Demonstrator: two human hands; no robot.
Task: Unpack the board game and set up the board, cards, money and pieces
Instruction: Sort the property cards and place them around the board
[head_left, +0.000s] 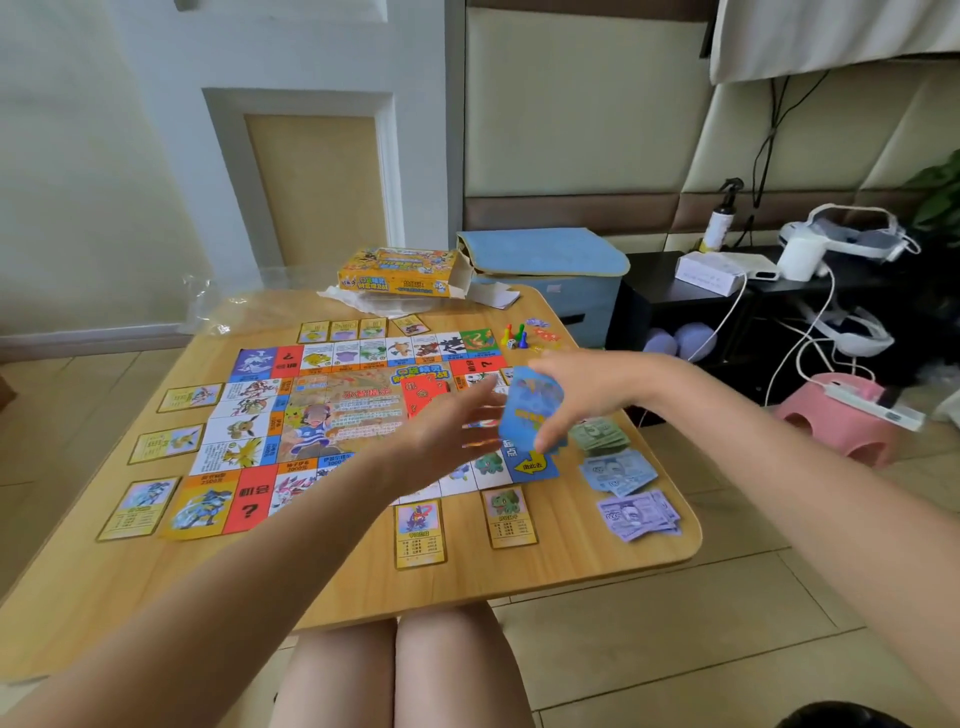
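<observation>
Two hands | right hand (582, 384) grips blue cards (532, 408), long axis upright | left hand (447, 431) released, fingers spread

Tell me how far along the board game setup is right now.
Mostly done. The board lies open on the table, yellow property cards sit around its edges, three money piles lie to its right, and the pawns and die stand at the far corner. In hand: the right hand holds a blue card stack, with the left hand open beside it. Left: placing that stack.
</observation>
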